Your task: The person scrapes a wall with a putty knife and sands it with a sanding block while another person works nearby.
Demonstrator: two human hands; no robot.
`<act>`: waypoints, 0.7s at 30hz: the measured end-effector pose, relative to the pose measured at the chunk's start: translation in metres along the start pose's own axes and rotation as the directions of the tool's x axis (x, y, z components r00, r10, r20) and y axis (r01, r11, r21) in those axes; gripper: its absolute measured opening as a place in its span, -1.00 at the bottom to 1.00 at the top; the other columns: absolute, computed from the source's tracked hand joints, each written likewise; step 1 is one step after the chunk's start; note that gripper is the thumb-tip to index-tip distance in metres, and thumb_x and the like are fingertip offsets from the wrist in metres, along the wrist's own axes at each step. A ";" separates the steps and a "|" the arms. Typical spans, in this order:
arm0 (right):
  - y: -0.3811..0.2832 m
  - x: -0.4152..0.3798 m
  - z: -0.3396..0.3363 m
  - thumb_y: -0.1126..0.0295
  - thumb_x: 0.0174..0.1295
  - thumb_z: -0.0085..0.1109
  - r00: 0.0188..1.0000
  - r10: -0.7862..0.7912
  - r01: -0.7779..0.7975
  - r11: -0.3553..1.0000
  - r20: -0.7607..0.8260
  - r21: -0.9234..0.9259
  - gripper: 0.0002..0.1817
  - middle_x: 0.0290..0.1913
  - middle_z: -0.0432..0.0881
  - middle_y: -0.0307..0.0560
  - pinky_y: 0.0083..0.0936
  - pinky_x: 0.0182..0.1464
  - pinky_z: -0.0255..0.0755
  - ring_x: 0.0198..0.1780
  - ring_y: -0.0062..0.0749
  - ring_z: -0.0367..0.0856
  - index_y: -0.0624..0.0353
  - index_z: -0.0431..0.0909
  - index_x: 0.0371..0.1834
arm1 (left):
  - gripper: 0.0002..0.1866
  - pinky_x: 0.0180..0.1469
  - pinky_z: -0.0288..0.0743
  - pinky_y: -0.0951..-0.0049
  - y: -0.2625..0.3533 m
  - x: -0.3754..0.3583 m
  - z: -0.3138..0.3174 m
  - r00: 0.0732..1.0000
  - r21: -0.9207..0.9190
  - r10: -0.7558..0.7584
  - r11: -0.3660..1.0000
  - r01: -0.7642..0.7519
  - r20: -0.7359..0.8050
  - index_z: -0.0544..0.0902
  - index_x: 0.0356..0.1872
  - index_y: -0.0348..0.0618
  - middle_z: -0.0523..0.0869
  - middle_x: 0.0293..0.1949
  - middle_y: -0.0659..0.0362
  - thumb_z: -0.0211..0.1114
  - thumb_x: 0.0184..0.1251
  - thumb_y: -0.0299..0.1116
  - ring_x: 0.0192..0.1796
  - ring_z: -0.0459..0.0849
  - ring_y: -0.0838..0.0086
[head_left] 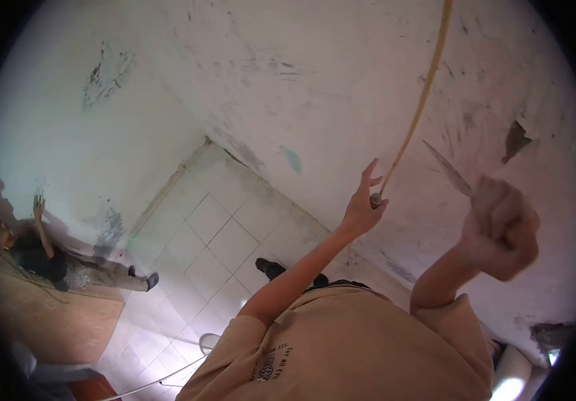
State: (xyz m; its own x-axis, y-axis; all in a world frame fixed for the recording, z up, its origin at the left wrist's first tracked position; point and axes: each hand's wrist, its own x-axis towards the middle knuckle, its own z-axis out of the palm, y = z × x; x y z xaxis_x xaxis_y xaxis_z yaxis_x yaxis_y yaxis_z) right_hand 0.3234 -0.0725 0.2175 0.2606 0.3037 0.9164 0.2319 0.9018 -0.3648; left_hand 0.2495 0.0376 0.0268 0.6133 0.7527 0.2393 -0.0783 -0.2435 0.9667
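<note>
At the wall in front of me, my left hand (366, 208) holds a small round roll of tape (376, 199) between thumb and fingers, the other fingers stretched upward. From it a narrow tan strip (423, 100) runs up along the wall to the top of the view. My right hand (503, 227), slightly blurred, is raised further right with its fingers closed in a fist. A knife (449, 168) with a thin pointed blade sticks out of that fist toward the strip; its handle is hidden inside the fingers.
The scuffed white wall (288, 80) has a dark peeled patch (517, 142). White floor tiles (211, 230) lie below, with a light-coloured bucket (208, 343) beside me. At far left another person (41, 257) reaches to the other wall, near a brown board (54, 321).
</note>
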 end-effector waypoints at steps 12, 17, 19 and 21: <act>0.042 -0.014 0.060 0.28 0.25 -0.30 0.995 -0.096 0.092 0.977 -0.009 -0.191 -0.57 -0.81 0.14 -0.26 -0.57 -0.71 -0.06 -0.77 -0.57 0.07 0.13 0.12 -0.81 | -0.85 -0.55 0.38 0.69 0.029 -0.053 -0.102 0.939 -0.168 -0.342 0.927 0.335 -0.017 0.51 -0.42 -0.15 0.45 -0.60 0.37 0.28 0.13 -0.33 -0.63 0.39 0.74; 0.098 -0.022 0.055 0.37 0.19 -0.22 0.999 0.028 -0.044 0.870 -0.041 -0.491 -0.58 -0.83 0.16 -0.28 -0.58 -0.71 -0.09 -0.78 -0.59 0.08 0.18 0.09 -0.85 | -0.86 -0.55 0.39 0.69 0.053 -0.072 -0.137 0.915 -0.164 -0.388 0.915 0.367 -0.113 0.49 -0.42 -0.17 0.43 -0.63 0.36 0.27 0.13 -0.37 -0.70 0.33 0.75; 0.074 -0.018 0.066 0.38 0.17 -0.19 0.998 0.005 -0.028 0.935 -0.065 -0.353 -0.59 -0.83 0.17 -0.28 -0.58 -0.71 -0.08 -0.79 -0.59 0.08 0.17 0.11 -0.85 | -0.86 -0.55 0.39 0.69 0.055 -0.074 -0.145 0.908 -0.170 -0.399 0.911 0.376 -0.131 0.49 -0.42 -0.17 0.44 -0.63 0.35 0.27 0.13 -0.38 -0.72 0.31 0.76; 0.078 -0.016 0.067 0.39 0.16 -0.17 0.996 0.000 -0.019 0.977 -0.090 -0.210 -0.60 -0.83 0.18 -0.27 -0.58 -0.71 -0.07 -0.79 -0.58 0.09 0.17 0.12 -0.85 | -0.86 -0.55 0.39 0.69 0.054 -0.077 -0.150 0.911 -0.174 -0.400 0.908 0.380 -0.098 0.49 -0.41 -0.18 0.45 -0.63 0.34 0.27 0.12 -0.39 -0.72 0.32 0.76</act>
State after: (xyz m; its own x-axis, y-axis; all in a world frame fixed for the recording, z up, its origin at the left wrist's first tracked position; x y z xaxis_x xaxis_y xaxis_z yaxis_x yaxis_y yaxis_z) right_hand 0.2743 0.0132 0.1852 0.3441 0.2745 0.8979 0.4187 0.8111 -0.4084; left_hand 0.0803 0.0580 0.0738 0.5129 0.8434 -0.1598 0.0251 0.1713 0.9849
